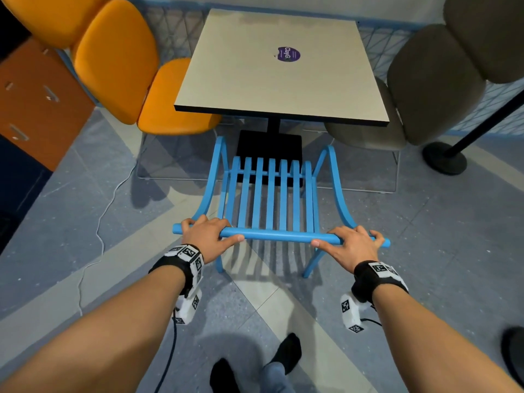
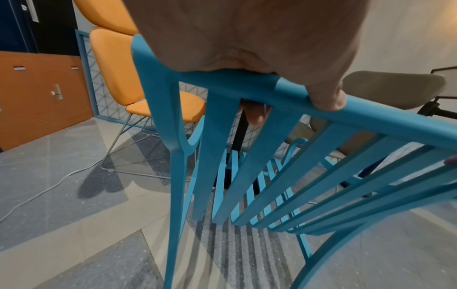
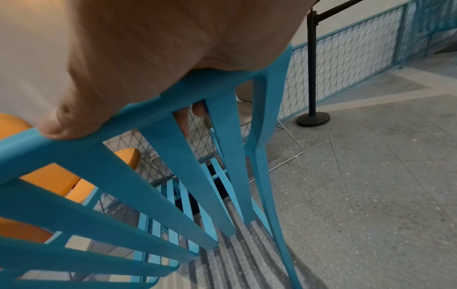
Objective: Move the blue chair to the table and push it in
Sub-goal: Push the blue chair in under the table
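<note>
A blue slatted chair [image 1: 269, 199] stands just in front of me, its seat facing the square beige table [image 1: 269, 78]. The seat's front edge lies near the table's black base, short of the tabletop's near edge. My left hand [image 1: 208, 235] grips the left end of the chair's top rail [image 1: 279, 236], fingers curled over it, thumb along the near side. My right hand [image 1: 350, 242] grips the right end the same way. In the left wrist view my left hand [image 2: 247, 48] wraps the rail [image 2: 371, 117]; in the right wrist view my right hand [image 3: 148, 58] wraps the rail [image 3: 74, 152].
An orange chair [image 1: 136, 89] stands at the table's left side, a grey-brown chair [image 1: 411, 103] at its right. A black stanchion base [image 1: 445, 158] sits on the floor at far right. A white cable [image 1: 99, 228] trails across the floor at left. Orange lockers [image 1: 37, 103] line the left wall.
</note>
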Demonstrator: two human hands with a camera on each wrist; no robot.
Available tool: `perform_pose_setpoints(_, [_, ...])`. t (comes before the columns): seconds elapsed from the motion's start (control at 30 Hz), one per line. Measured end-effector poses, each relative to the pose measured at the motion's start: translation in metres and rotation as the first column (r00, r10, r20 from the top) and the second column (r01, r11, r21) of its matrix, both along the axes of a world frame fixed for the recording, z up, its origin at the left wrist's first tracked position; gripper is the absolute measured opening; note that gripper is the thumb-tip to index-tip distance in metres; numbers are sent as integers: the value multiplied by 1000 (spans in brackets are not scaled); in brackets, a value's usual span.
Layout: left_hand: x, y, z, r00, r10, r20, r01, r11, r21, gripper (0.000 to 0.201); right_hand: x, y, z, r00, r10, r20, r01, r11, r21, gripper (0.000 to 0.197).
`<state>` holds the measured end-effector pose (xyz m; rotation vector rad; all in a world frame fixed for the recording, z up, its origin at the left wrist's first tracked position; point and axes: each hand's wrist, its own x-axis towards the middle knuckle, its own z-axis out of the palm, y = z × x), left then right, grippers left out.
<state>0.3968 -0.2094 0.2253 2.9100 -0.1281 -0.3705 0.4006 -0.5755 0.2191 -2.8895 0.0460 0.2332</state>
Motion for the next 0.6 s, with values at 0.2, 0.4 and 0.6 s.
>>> perform_pose_setpoints(0.2, [5,7,-7,1000,-9,8,9,1000,-10,63,0,5,2,1000,-1,-10,1,1000,-2,70])
perform_pose_setpoints(0.4, [7,9,-4,1000,-25,-18,25,999,-32,66,-1,7,17,995,0,-95,2,1000,22,75])
perform_pose_setpoints(0.6, [8,16,3,992,-74,-105,70,997,-42,64,-13,11,22,992,-23,-121,30,998,52,68])
